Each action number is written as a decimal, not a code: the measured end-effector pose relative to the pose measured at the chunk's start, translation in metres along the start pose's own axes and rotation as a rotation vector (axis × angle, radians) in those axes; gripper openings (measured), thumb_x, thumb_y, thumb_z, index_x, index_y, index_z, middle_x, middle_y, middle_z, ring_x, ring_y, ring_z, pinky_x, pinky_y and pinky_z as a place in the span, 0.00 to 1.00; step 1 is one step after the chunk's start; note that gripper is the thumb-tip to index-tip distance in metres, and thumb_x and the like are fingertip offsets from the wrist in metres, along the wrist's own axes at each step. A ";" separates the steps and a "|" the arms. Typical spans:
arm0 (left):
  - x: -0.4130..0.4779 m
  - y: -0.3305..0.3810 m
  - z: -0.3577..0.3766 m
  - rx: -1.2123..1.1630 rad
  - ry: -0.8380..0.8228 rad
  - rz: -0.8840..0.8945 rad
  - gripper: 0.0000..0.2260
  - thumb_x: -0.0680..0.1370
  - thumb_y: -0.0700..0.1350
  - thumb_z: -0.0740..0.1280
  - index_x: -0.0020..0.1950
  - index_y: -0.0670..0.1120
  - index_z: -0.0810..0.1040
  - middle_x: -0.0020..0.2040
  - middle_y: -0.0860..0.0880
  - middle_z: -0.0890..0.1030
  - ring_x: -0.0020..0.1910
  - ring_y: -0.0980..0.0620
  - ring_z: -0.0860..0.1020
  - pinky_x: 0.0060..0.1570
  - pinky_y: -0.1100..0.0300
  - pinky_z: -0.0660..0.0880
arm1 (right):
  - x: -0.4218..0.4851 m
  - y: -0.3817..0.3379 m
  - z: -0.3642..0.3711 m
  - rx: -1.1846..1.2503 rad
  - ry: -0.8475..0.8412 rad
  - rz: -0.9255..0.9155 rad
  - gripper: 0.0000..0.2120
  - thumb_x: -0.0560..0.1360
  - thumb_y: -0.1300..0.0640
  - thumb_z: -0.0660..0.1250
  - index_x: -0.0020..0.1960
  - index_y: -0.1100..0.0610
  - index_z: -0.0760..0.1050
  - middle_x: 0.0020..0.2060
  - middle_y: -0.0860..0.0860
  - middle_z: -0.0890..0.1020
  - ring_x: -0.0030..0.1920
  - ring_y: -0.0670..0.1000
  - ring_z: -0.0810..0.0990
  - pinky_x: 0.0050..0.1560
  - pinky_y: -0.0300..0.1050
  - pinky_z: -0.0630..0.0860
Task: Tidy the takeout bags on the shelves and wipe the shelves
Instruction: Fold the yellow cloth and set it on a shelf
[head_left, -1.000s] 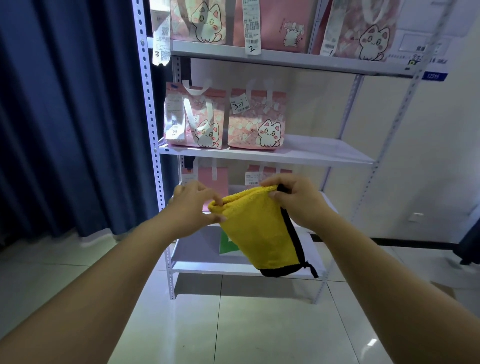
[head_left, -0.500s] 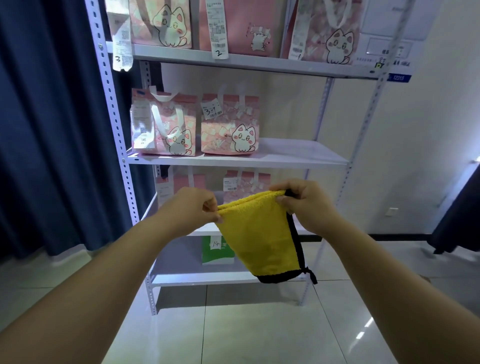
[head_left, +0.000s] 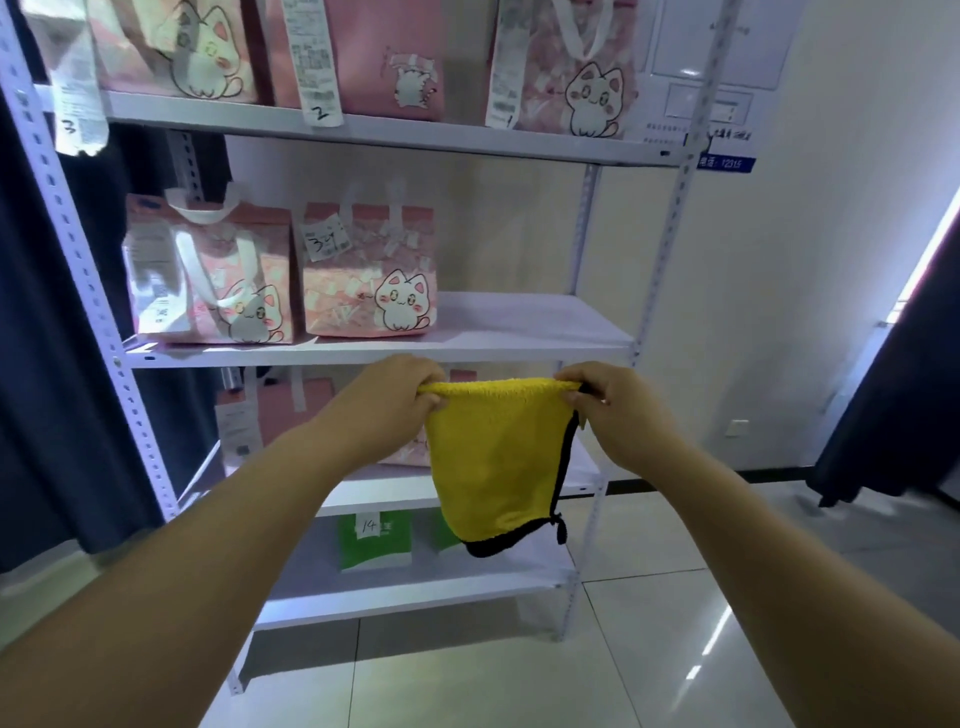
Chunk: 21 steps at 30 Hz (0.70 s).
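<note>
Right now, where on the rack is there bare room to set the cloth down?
Best patch: right half of the middle shelf, bare from the cat-print bag to the right upright. Its left half holds that bag and another pink bag. The top shelf is crowded with bags. Lower shelves are partly hidden by the yellow cloth.

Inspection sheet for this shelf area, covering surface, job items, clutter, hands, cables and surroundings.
Surface: white shelf unit, several tiers.
Job's things: yellow cloth with black edging, hanging; pink cat bags on the middle tier; green bag on the lowest.
Clutter: nothing seen.
Hands: left hand and right hand each pinch a top corner of the cloth.
Cables: nothing seen.
Surroundings: dark curtain at left, tiled floor, white wall.
</note>
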<state>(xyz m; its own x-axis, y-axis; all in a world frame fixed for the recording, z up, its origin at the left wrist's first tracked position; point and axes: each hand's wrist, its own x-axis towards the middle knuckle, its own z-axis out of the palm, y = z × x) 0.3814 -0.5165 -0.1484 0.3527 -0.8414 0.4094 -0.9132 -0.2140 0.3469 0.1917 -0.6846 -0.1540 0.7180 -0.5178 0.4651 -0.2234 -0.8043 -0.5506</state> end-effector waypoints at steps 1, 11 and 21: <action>0.010 0.004 0.005 0.023 -0.010 0.001 0.07 0.78 0.45 0.62 0.51 0.45 0.77 0.46 0.52 0.76 0.47 0.52 0.73 0.43 0.60 0.64 | 0.005 0.008 -0.005 -0.010 -0.009 0.003 0.09 0.77 0.61 0.62 0.50 0.51 0.78 0.33 0.39 0.75 0.36 0.41 0.74 0.36 0.34 0.67; 0.082 0.018 0.060 -0.104 -0.048 -0.092 0.04 0.77 0.53 0.62 0.43 0.57 0.72 0.38 0.55 0.80 0.35 0.59 0.78 0.38 0.56 0.75 | 0.051 0.093 -0.034 -0.030 -0.056 0.087 0.05 0.78 0.56 0.62 0.50 0.47 0.75 0.35 0.43 0.78 0.37 0.43 0.77 0.36 0.38 0.70; 0.175 -0.005 0.084 -0.413 -0.030 -0.168 0.02 0.75 0.45 0.68 0.44 0.48 0.78 0.33 0.49 0.83 0.29 0.55 0.82 0.26 0.60 0.78 | 0.132 0.146 -0.043 0.290 -0.132 0.185 0.10 0.76 0.65 0.64 0.44 0.50 0.78 0.32 0.50 0.81 0.30 0.50 0.82 0.25 0.41 0.77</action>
<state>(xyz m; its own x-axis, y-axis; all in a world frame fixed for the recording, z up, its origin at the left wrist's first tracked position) 0.4306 -0.7046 -0.1488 0.4780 -0.8271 0.2958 -0.6833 -0.1384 0.7169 0.2255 -0.8824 -0.1433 0.7661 -0.5896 0.2560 -0.1750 -0.5746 -0.7995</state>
